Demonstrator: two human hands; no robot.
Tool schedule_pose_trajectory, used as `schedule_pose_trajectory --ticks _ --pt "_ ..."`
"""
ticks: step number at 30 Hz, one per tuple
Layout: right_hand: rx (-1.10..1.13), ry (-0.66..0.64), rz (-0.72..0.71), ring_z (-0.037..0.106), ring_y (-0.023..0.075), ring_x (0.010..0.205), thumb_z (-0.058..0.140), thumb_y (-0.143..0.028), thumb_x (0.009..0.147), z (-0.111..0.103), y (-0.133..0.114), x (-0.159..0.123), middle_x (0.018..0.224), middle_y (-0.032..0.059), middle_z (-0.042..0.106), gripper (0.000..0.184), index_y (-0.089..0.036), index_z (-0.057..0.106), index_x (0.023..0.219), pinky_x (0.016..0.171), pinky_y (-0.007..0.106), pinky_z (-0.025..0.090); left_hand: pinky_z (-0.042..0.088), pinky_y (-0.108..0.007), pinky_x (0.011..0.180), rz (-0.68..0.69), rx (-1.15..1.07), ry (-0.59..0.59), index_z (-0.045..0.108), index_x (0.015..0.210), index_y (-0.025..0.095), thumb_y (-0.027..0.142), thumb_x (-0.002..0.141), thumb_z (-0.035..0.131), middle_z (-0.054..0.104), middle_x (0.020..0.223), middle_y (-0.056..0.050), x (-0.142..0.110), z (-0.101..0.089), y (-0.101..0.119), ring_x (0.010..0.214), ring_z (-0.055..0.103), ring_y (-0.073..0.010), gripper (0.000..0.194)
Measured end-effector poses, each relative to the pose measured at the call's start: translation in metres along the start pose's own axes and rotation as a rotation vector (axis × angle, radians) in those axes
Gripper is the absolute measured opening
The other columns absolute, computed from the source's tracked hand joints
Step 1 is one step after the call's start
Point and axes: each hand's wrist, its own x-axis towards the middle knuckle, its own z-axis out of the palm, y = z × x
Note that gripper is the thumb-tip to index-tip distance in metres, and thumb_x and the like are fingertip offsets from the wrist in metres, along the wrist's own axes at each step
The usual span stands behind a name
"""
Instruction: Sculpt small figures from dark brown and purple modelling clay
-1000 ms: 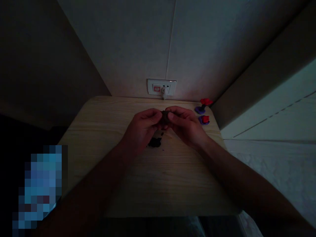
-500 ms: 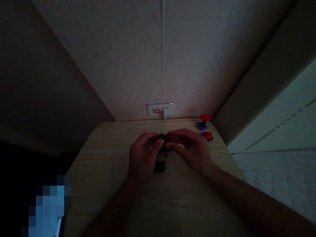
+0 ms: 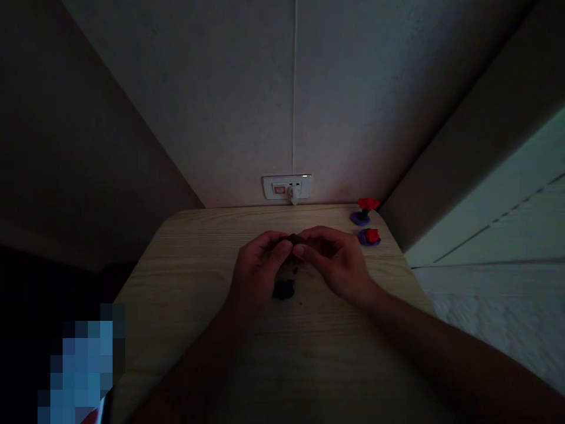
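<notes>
My left hand [image 3: 258, 265] and my right hand [image 3: 338, 259] meet over the wooden tabletop [image 3: 194, 282]. Between their thumbs and fingers they pinch a dark, lumpy piece [image 3: 293, 238] that looks like soft modelling clay. Both thumbs press on its near side, and the fingers hide most of it. Just below the hands a flat black piece [image 3: 283, 289] with a ragged outline lies on the wood. A tiny dark crumb [image 3: 295, 271] rests between it and the held lump.
At the back right corner stands a red flower-like figure [image 3: 367, 204] on a purple base. Nearer lies a second red shape [image 3: 372, 235] on purple. A wall socket [image 3: 286, 187] with a white plug sits behind the table. A pixelated bright patch [image 3: 83, 371] covers the lower left.
My hands have drawn closer together, and the thumbs now nearly touch over the dark lump, covering more of it. The camera view has shifted slightly.
</notes>
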Motion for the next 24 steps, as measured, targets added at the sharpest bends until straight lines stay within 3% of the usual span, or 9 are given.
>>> schedule_pose_trajectory --ticks 5,10,15,20,24 --pt "0.019 0.044 0.0 0.057 0.0096 0.057 0.09 -0.037 0.068 0.001 -0.004 -0.001 0.066 -0.0043 0.061 0.034 -0.02 0.063 0.08 0.054 0.022 0.05 0.059 -0.03 0.078 0.007 -0.033 -0.001 0.07 0.096 0.018 0.03 0.066 0.089 0.077 0.094 -0.006 -0.004 0.009 0.004 0.085 0.072 -0.0192 0.037" --pt "0.115 -0.116 0.094 0.059 0.0116 0.056 0.081 -0.046 0.079 -0.003 -0.001 -0.001 0.065 -0.0007 0.065 0.032 -0.018 0.066 0.081 0.054 0.025 0.05 0.059 -0.031 0.072 0.041 0.063 0.02 0.077 0.095 0.018 0.026 0.076 0.08 0.078 0.086 -0.005 -0.006 0.006 0.011 0.074 0.072 -0.0189 0.021" --pt "0.208 -0.196 0.138 0.057 0.011 0.056 0.073 -0.045 0.087 -0.004 0.001 -0.002 0.069 0.002 0.066 0.031 -0.016 0.067 0.079 0.05 0.023 0.045 0.056 -0.03 0.066 0.072 0.076 0.014 0.079 0.088 0.018 0.029 0.079 0.078 0.074 0.075 -0.004 -0.006 0.0 0.011 0.067 0.068 -0.0174 0.014" --pt "0.244 -0.226 0.188 0.051 0.009 0.051 0.069 -0.048 0.09 -0.002 -0.004 -0.002 0.066 0.0011 0.064 0.036 -0.017 0.062 0.074 0.044 0.021 0.037 0.053 -0.031 0.064 0.023 -0.059 -0.08 0.078 0.089 0.018 0.032 0.083 0.075 0.07 0.07 -0.002 -0.005 -0.003 0.001 0.063 0.064 -0.0159 0.015" --pt "0.125 -0.119 0.1 0.059 0.0103 0.055 0.076 -0.044 0.085 -0.006 -0.003 -0.001 0.066 -0.0007 0.066 0.027 -0.019 0.066 0.088 0.047 0.02 0.045 0.053 -0.029 0.067 -0.004 -0.117 -0.003 0.078 0.09 0.019 0.032 0.082 0.077 0.073 0.075 -0.002 -0.003 -0.002 -0.003 0.066 0.065 -0.0147 0.015"
